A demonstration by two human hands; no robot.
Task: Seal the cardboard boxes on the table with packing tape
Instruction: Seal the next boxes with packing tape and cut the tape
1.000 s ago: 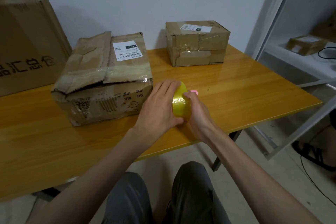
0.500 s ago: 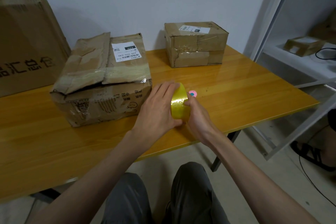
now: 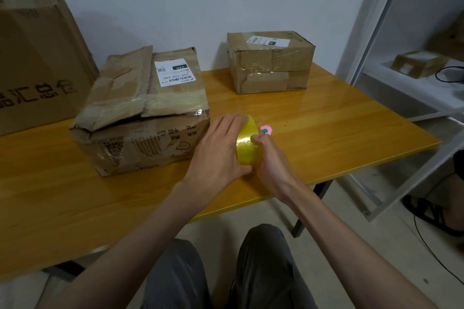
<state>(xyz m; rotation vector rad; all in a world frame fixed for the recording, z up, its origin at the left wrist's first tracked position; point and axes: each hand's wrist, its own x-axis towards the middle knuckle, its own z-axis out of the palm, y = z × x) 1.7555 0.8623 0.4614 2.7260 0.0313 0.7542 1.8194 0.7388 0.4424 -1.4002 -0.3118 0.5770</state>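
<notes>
Both hands, left hand (image 3: 221, 150) and right hand (image 3: 272, 160), grip the tape roll (image 3: 247, 143), hunting its end. Next: peel it, stick onto the crumpled box (image 3: 140, 113).

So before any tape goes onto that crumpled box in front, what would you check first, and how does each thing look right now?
1. Tape roll in hand: ok. The left hand grips one side, the right hand the other.
2. Free tape end found and peeled: cannot tell. The right thumb lies on the roll's surface, but no loose strip shows.
3. Flaps of the near box closed flat: not ok. The left flap is crumpled and lifts at the front edge.
4. Box within reach: ok. It sits just left of the hands.
5. Something to cut with: cannot tell. A small pink object lies behind the roll; what it is is unclear.
</notes>
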